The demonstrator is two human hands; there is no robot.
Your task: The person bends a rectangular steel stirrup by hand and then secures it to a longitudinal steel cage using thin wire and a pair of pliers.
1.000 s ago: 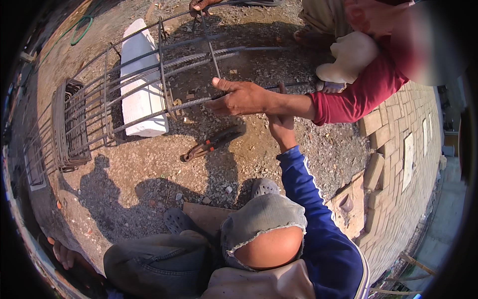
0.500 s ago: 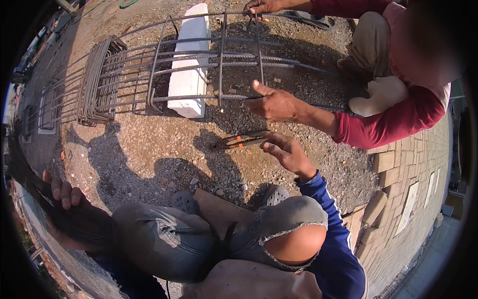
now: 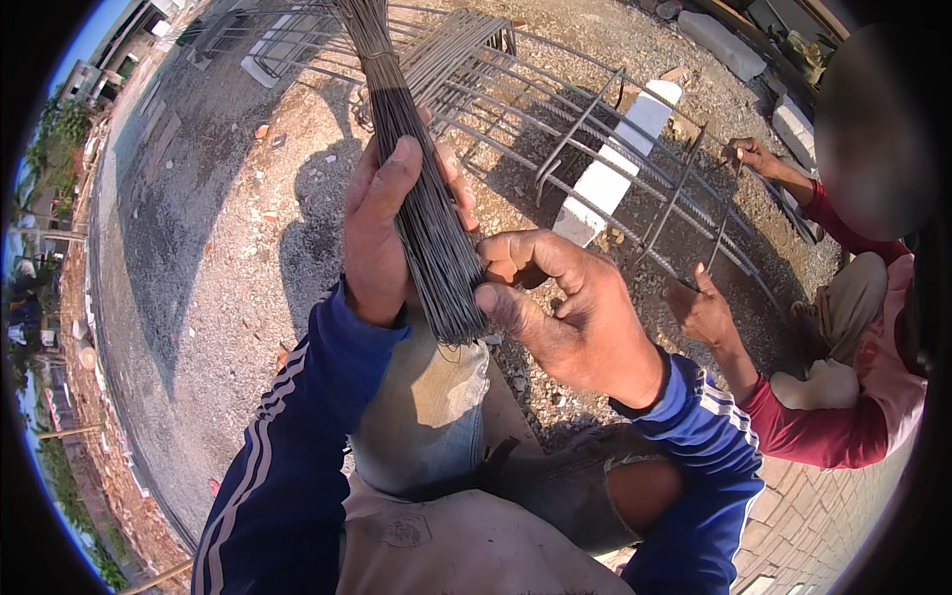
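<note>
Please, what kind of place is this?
Most likely an outdoor construction site. A rebar cage lies on gravel ground, propped on a white block, and the left hand holds a bundle of thin tie wires.

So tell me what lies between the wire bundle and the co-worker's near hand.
In the head view: the right hand pinching the wire bundle, then gravel and cage bars before the co-worker's hand.

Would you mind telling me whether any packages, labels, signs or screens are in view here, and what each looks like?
None can be made out. The left hand holds a bundle of thin wires and the right hand picks at its lower end. Beyond lie a rebar cage resting on a plain white block, with no marking visible on it.
</note>
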